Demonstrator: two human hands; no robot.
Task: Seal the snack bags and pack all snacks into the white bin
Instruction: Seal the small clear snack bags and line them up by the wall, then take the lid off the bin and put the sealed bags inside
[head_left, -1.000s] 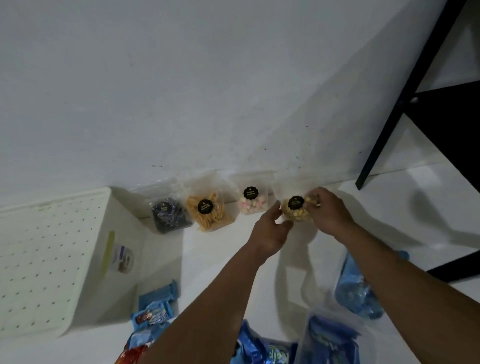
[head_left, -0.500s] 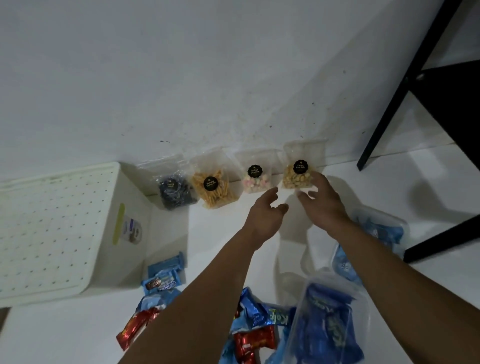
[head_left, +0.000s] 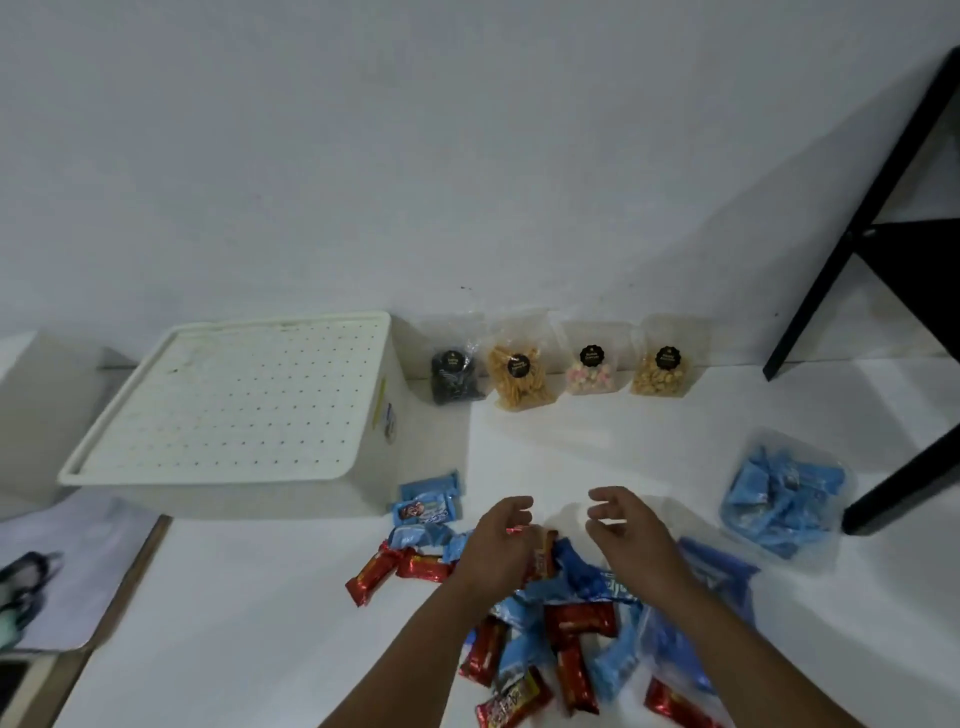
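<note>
Both hands, left (head_left: 498, 540) and right (head_left: 631, 530), had drawn back from the peanut bag (head_left: 661, 371), fingers loosely spread over loose snacks (head_left: 571, 623); the bin (head_left: 234, 405) remained lidded, nothing packed.

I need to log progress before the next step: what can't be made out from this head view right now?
- White bin: its perforated lid hides the inside.
- Four clear bags by the wall: seals and label text too small.
- Wrappers under the left hand and right hand: partly covered.
- Lower snack pile: cut off by the bottom edge.
</note>
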